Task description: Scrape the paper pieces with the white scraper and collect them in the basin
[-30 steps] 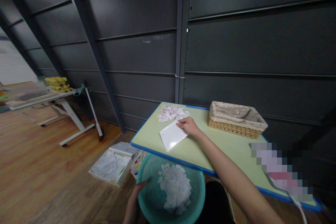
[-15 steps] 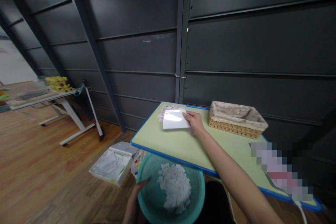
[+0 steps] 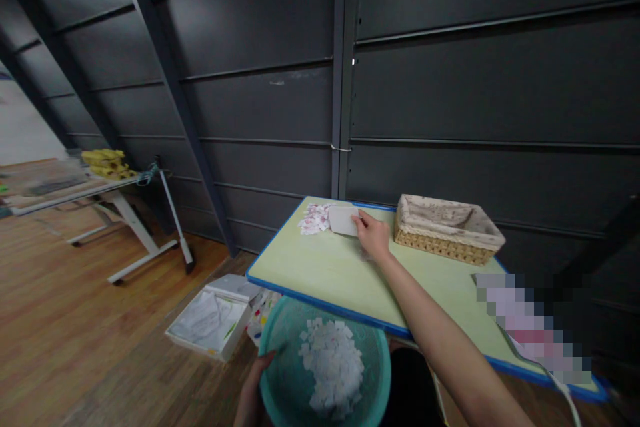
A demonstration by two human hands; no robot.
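My right hand (image 3: 373,232) grips a flat white rectangular plate-like piece (image 3: 343,221) above the far left part of the table. Its left edge is beside a pile of small paper scraps (image 3: 315,219), white with reddish print. Below the table's front edge, my left hand (image 3: 257,373) holds the left rim of a teal plastic basin (image 3: 387,373), thumb over the rim and other fingers hidden beneath. A heap of small white paper pieces (image 3: 333,367) lies in the basin.
The pale green table (image 3: 300,267) has a blue edge. A lined wicker basket (image 3: 445,250) stands at its back right, a pixelated object with a cable (image 3: 535,327) at its right end. An open white box (image 3: 210,320) sits on the floor at left. A dark panelled wall stands behind.
The white piece has turned from lying tilted over the scraps to standing at their right side, and the scrap pile now shows more. My left hand stays on the basin rim.
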